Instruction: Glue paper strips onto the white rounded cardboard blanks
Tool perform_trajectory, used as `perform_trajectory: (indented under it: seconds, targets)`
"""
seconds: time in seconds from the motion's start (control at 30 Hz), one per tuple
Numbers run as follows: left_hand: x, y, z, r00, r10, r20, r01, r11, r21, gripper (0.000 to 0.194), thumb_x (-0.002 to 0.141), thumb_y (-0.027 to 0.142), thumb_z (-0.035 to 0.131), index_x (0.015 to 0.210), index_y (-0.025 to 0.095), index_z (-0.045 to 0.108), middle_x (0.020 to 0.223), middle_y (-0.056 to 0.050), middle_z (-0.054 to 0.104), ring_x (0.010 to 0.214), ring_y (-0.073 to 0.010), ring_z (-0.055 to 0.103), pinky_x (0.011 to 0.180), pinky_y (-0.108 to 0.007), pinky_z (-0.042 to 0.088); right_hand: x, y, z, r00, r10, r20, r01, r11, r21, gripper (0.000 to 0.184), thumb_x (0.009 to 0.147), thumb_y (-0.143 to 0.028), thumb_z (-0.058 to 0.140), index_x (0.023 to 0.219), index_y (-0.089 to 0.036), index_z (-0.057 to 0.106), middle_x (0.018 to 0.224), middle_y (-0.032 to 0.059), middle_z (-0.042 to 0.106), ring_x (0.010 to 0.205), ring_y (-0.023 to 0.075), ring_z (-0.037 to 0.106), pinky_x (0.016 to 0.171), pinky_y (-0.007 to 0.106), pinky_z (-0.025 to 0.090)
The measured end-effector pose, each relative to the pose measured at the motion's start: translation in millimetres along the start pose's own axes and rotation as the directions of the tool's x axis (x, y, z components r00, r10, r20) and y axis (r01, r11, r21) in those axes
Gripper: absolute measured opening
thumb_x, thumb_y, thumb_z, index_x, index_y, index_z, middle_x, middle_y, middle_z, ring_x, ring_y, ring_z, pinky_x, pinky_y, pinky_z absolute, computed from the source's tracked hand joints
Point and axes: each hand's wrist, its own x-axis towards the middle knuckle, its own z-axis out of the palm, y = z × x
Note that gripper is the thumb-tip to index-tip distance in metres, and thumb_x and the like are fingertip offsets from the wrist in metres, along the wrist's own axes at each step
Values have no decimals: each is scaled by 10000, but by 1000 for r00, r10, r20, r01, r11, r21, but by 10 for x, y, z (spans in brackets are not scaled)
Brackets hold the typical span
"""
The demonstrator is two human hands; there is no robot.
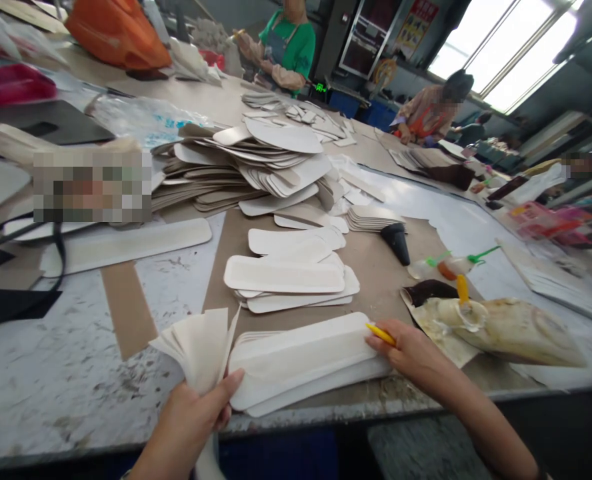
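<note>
My left hand [196,408] is closed around a fanned bunch of white strips [201,347], its thumb at the left end of a stack. That stack of long, round-ended white pieces [306,367] lies at the table's front edge, with a pale strip along the top piece. My right hand [411,350] pinches a small yellow stick-like tool [381,333] at the stack's right end; the part inside the fingers is hidden. Just behind lies a second pile of similar white pieces [286,275].
A stained, yellowed plastic container [521,330] with a yellow handle [463,290] lies right of my right hand. Beyond are a black cone [396,241], small bottles with green tips [453,268] and a tall heap of pieces [256,167]. Co-workers [291,50] stand across the table.
</note>
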Motion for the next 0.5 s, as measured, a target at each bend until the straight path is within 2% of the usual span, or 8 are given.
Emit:
perform_trajectory:
  seconds: [0.07, 0.23, 0.5]
  targets:
    - [-2, 22, 3, 1000, -6, 0, 6, 1000, 10, 407, 521, 524, 679, 380, 192, 490, 350, 14, 457, 394, -129, 411, 451, -261, 331, -10, 43, 49, 998, 45, -52, -44, 999, 7, 236, 894, -292, 397, 837, -169, 590, 874, 85, 634, 816, 212, 586, 714, 287, 387]
    - [2, 47, 3, 1000, -6, 2, 6, 997, 83, 427, 511, 545, 659, 325, 212, 468, 333, -3, 452, 384, -143, 419, 443, -281, 357, 7, -41, 99, 989, 72, -126, -84, 992, -91, 229, 897, -290, 400, 825, -184, 590, 871, 68, 634, 791, 199, 585, 667, 273, 360]
    - [21, 44, -18, 1000, -9, 5, 8, 990, 142, 431, 487, 554, 659, 304, 214, 468, 348, -3, 460, 395, -140, 429, 461, -275, 360, 78, -82, 45, 994, 63, -88, -77, 982, -172, 202, 878, -298, 410, 814, -198, 573, 863, 51, 631, 788, 192, 600, 627, 271, 337]
